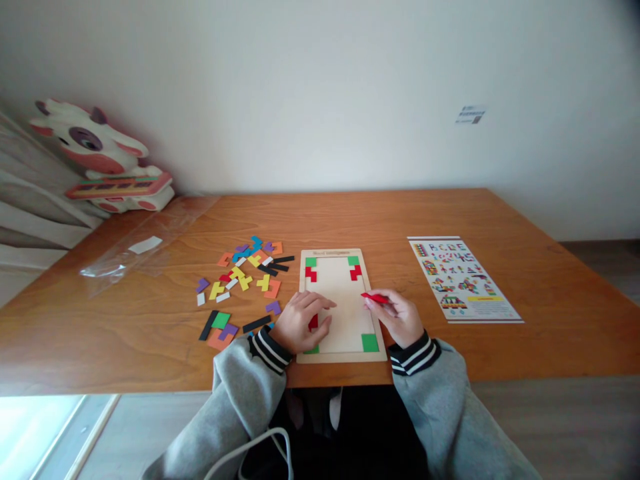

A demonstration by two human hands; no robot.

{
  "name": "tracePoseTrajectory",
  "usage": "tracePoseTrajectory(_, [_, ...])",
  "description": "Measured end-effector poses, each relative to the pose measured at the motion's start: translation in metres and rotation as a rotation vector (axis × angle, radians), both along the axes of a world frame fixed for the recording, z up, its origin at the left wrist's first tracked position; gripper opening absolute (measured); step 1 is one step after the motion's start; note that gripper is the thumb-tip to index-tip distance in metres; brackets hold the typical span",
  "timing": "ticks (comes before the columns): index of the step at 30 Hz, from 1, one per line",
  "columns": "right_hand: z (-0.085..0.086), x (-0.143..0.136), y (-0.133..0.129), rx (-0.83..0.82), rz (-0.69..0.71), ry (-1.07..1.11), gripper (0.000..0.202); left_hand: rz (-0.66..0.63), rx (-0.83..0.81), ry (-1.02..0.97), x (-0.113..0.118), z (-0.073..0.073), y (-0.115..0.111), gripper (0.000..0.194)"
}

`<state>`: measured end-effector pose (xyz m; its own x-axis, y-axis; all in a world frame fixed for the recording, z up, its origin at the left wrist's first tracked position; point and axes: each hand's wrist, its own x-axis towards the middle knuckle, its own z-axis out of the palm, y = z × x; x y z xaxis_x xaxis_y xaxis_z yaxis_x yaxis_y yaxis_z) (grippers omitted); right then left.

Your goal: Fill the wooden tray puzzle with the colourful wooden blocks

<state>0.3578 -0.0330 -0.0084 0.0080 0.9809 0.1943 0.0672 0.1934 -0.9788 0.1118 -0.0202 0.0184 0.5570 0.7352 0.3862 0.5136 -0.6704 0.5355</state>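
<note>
A wooden puzzle board (343,359) lies flat at the table's front edge, with green squares at its corners, such as the lower right green square (370,343). Red pieces sit just below the upper two, one of them the upper right red piece (355,272). My right hand (395,315) pinches a red puzzle piece (376,298) over the board's right rim. Over the board's lower left rests my left hand (304,321), fingers apart and holding nothing. Under it, another red piece (313,323) and a green corner are partly hidden.
Left of the board are scattered loose puzzle pieces in several colours, including a yellow piece (263,283) and a black bar (257,325). A printed pattern sheet (465,280) lies to the right. Farther left are a clear plastic bag (145,245) and a cow-shaped toy keyboard (120,187).
</note>
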Motion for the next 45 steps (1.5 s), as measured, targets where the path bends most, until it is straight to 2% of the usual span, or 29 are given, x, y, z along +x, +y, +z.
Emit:
tracePoseTrajectory(8, [0.009,-0.001,0.002,0.094,-0.031,-0.109,0.026,0.030,0.035,-0.006,0.000,-0.006,0.002,0.017])
tracePoseTrajectory(14, [-0.002,-0.003,0.001,-0.022,-0.058,0.059,0.032,0.005,0.049,-0.007,0.000,-0.008,0.003,0.016])
tracePoseTrajectory(17, [-0.002,-0.002,0.001,-0.063,-0.057,0.061,0.035,-0.007,0.054,-0.005,0.000,-0.008,0.003,0.016])
tracePoseTrajectory(22, [0.002,0.000,0.001,-0.045,-0.041,-0.050,0.034,-0.016,0.064,-0.016,0.000,-0.009,0.003,0.016])
tracePoseTrajectory(29, [-0.005,0.001,0.000,0.023,-0.160,-0.159,0.044,-0.016,0.067,-0.025,0.000,-0.010,0.003,0.016])
tracePoseTrajectory(34, [-0.004,0.005,0.001,0.111,-0.091,-0.327,0.026,-0.009,0.064,-0.013,0.000,-0.011,0.003,0.016])
tracePoseTrajectory(40, [-0.003,0.008,0.000,0.107,-0.039,-0.402,0.023,-0.002,0.054,-0.001,0.000,-0.010,0.002,0.017])
tracePoseTrajectory(45, [0.002,0.010,-0.002,0.264,0.025,-0.588,0.017,-0.011,0.048,0.000,0.000,-0.010,0.003,0.017])
